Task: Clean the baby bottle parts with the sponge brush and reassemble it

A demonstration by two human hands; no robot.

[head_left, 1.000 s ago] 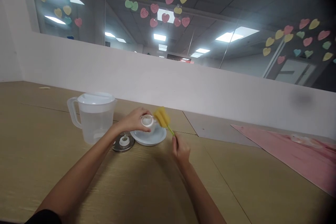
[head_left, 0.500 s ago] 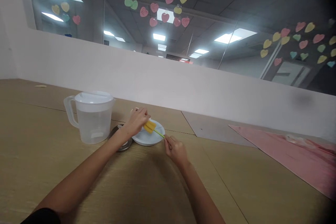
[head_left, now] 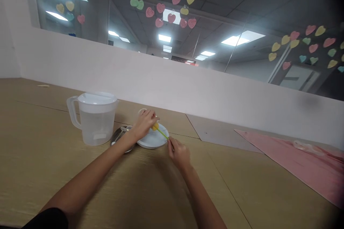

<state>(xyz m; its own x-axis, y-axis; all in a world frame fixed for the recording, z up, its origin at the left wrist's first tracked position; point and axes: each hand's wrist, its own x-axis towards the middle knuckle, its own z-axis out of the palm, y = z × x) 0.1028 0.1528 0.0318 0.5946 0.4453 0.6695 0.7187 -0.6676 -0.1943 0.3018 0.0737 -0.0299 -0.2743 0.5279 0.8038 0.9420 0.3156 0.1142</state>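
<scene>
My left hand [head_left: 146, 123] is closed round a small white cup-like object [head_left: 142, 111], mostly hidden behind the fingers; its exact kind I cannot make out. My right hand [head_left: 177, 152] pinches the end of a thin green handle with a yellow, sponge-like head, a cup brush [head_left: 162, 133] by its look. The yellow head is at my left fingers, and only a small part shows. Both hands are over a white shallow bowl [head_left: 153, 143]. Partly behind my left forearm lies a round metal dish [head_left: 115, 139] with small whitish items in it.
A clear plastic pitcher [head_left: 97, 125] with a white lid and side handle stands to the left. On the right, a pink sheet [head_left: 292, 164] covers the tabletop [head_left: 150, 193], with crumpled clear plastic [head_left: 309, 147] on it. A white wall [head_left: 161, 82] with glass above closes off the back.
The yellow head has gone mostly out of sight at my left hand, which has shifted slightly right. My right hand keeps its pinch on the green handle. The view has shifted slightly.
</scene>
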